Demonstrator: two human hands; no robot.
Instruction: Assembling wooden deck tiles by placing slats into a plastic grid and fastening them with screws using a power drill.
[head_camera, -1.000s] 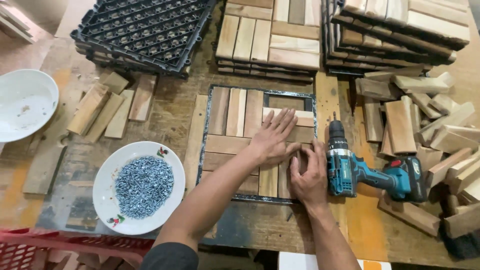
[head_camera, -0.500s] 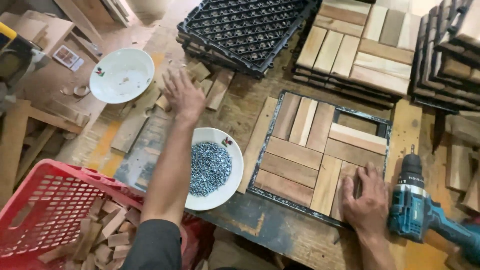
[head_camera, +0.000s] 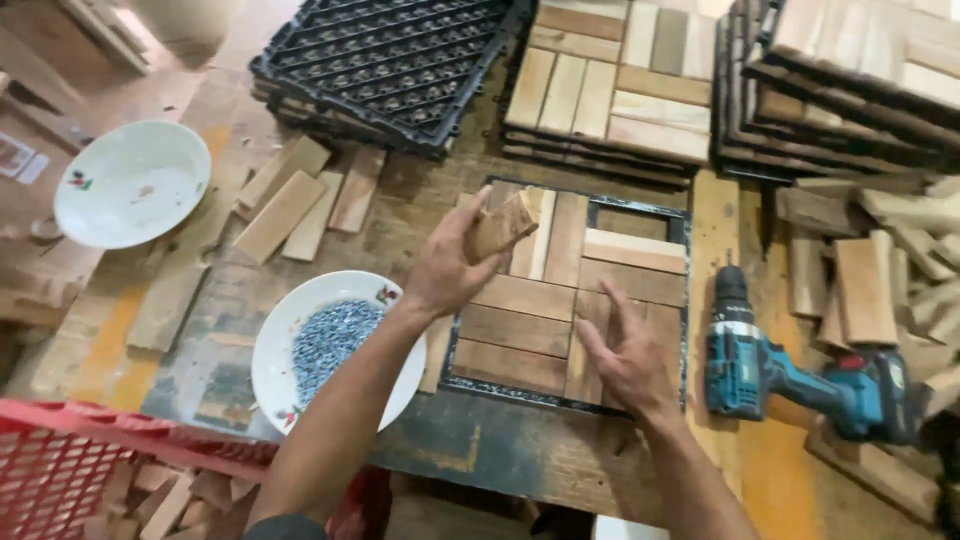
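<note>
Back from the loose slats near the table's left side, the left hand (head_camera: 445, 270) now hangs over the tile frame (head_camera: 687, 300), fingers closed round a short wood block (head_camera: 503, 225); half a second ago that hand was empty and reaching out flat; the right hand (head_camera: 625, 355) has stayed on the tile, palm down, fingers spread, gripping nothing.

Block position: in the air above the tile's upper left part, tilted, not yet seated.

Progress, as judged from the frame: most slats (head_camera: 530, 330) already lie in the black frame, in mixed directions; 1 gap shows at the upper right corner of the tile; whether more gaps sit under the hands, cannot tell; no screwing under way.

Around: cordless drill (head_camera: 790, 375) lying idle toward the table's right edge, just beside the tile; plate of screws (head_camera: 335, 345) near the front edge, left of the tile; empty white bowl (head_camera: 130, 185) at the left edge; red basket (head_camera: 70, 465) of offcuts at the front left corner.
</note>
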